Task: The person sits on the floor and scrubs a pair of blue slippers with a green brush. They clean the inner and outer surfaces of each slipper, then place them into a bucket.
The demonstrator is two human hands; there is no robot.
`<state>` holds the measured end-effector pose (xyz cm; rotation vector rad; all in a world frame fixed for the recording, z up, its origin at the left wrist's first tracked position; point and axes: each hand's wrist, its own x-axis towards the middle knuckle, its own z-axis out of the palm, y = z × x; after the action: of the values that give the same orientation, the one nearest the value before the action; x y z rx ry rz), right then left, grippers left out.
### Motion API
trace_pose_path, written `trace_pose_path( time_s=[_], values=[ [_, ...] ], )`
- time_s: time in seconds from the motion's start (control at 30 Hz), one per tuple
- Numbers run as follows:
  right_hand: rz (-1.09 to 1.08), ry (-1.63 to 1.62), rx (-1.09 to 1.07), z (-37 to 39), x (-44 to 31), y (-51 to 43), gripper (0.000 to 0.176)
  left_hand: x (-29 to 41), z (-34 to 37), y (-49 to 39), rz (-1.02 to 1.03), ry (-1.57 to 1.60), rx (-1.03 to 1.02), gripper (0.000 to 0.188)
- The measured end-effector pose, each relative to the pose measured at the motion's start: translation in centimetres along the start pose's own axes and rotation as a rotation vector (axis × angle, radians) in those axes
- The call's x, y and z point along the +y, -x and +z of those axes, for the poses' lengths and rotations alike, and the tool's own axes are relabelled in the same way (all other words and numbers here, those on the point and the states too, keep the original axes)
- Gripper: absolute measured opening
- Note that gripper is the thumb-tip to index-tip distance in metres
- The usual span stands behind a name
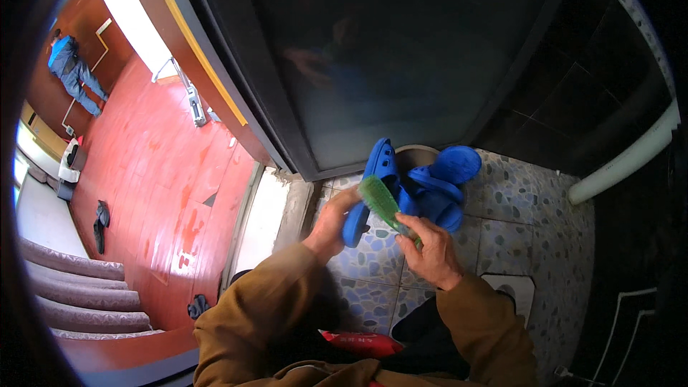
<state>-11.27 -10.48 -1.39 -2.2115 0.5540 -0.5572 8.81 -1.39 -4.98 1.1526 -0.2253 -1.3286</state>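
Note:
My left hand point(331, 224) grips a blue plastic clog point(355, 223), tilted with its toe pointing up and away from me. In my right hand point(430, 251) is the handle of a green scrubbing brush point(379, 198); the brush head lies over the side of that clog. Just beyond and to the right, more blue footwear point(457, 164) is piled at a round basin point(416, 153), of which only the far rim shows. How the pieces in the pile lie on one another cannot be told.
A dark framed glass door point(408, 64) stands ahead. At right, a white pipe point(623, 158) meets the patterned tile floor point(502, 199). A red packet point(361, 342) lies near my legs. Left of the threshold point(263, 215), a person in blue point(72, 70) stands in a red-floored room.

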Motion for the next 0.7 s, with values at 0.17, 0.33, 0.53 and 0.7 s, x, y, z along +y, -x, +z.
trace_pose_path(
  time_s=[0.17,0.33,0.53,0.7],
  values=[
    [0.055,-0.001,0.009,-0.9,0.2,-0.2,0.038,0.2,0.9,0.8,-0.004,-0.099,0.004,0.055],
    [-0.028,0.058,0.038,-0.9,0.3,0.2,0.038,-0.1,1.2,1.1,0.046,-0.171,0.117,0.063],
    [0.006,0.139,0.068,-1.7,1.4,-0.3,0.036,-0.2,1.7,1.6,0.065,-0.341,0.050,0.060],
    [0.171,0.100,0.188,-3.6,3.5,-1.0,0.035,0.1,1.9,2.3,0.004,-0.405,-0.060,0.067]
  ],
)
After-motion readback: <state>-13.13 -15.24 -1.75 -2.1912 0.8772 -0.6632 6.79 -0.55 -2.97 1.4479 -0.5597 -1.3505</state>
